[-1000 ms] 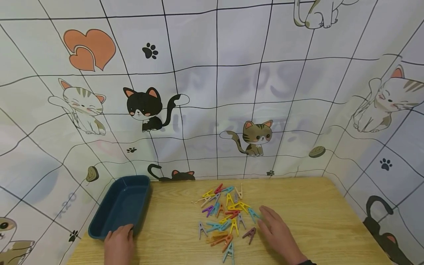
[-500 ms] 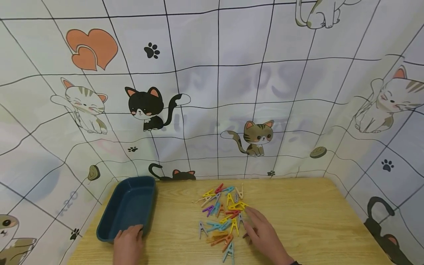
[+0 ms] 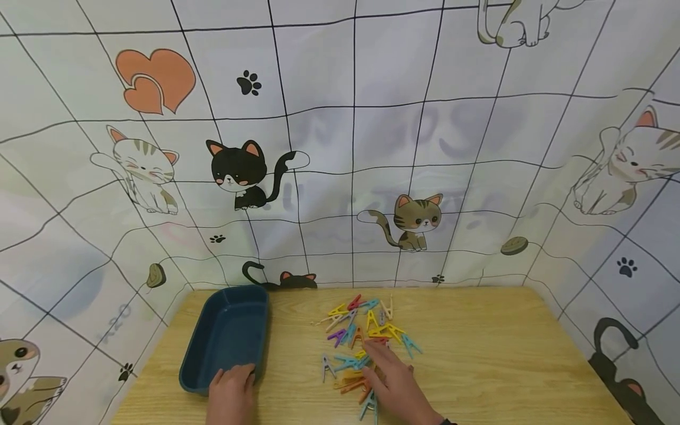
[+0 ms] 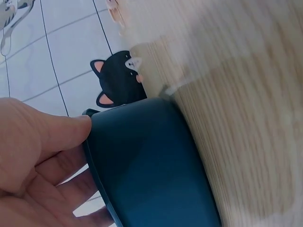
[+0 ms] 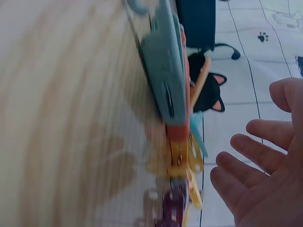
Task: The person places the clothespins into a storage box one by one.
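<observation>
The right hand (image 3: 395,378) is spread loosely, fingers extended and apart, with nothing in its grasp. It is over the near right part of a pile of colored plastic clothespins (image 3: 348,334) on the wooden desk (image 3: 478,342); most of them lie beyond its fingertips or to its left, and whether it touches any cannot be told. A light-blue clothespin (image 3: 369,405) lies just left of its palm. The left hand (image 3: 231,394) pinches the near right rim of a dark-blue plastic bin (image 3: 228,330), which sits left of the pile, apart from it.
</observation>
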Action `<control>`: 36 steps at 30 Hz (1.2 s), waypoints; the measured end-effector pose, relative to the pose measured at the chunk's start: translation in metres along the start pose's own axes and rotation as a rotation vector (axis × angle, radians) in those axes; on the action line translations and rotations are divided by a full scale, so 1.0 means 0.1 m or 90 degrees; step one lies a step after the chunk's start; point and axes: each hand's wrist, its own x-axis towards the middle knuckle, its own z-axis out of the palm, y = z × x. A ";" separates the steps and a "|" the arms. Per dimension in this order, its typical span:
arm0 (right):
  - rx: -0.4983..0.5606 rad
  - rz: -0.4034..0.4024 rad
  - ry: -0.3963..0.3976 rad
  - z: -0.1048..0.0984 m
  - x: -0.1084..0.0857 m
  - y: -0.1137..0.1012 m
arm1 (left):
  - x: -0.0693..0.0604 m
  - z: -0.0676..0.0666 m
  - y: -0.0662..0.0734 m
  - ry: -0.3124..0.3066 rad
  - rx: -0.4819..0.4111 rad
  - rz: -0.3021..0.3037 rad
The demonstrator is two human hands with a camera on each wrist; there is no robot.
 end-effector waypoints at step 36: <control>0.043 -0.037 -0.091 0.23 0.08 -0.28 | 0.01 -0.24 -0.48 0.121 0.007 -0.302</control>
